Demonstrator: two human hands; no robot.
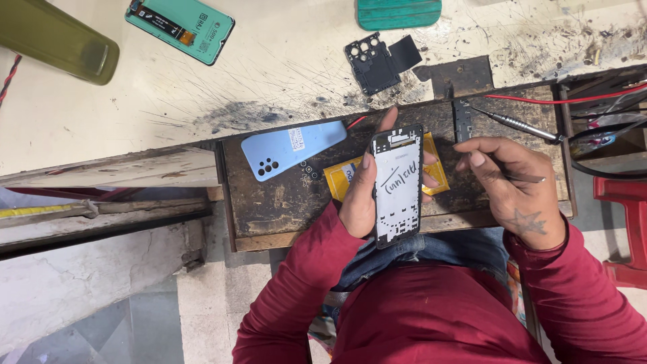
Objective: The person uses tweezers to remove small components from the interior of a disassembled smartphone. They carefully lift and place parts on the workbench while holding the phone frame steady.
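Phone frame (398,185) — a bare black mid-frame with a pale inner plate — was held in the left hand (360,202), fingers wrapped round its left edge and the thumb tip showing above its top. Its long axis ran from 12 to 6 o'clock, the camera-cutout end at 12, and it was carried just above the near edge of the dark wooden board (283,202). From the right hand (515,185) the frame lay at 9 o'clock, near but not touching. That hand was closed in a narrow pinch on a thin metal tool (526,178), which lay roughly along the 3–9 line; which end was the working tip could not be told. The left hand was therefore on the frame itself, the right hand only beside it.

Counted on the work surface: one light-blue back cover (290,149) at 9 o'clock from the frame, camera holes toward its lower end; one yellow packet (431,172) partly hidden beneath the frame; one screwdriver (519,126) at 1 o'clock; one small black camera bracket (374,64) at 12 o'clock; one teal display panel (180,28) at 10 o'clock; one olive-green tray (57,40) at the far left — and one teal ribbed object (399,13) at the top edge.
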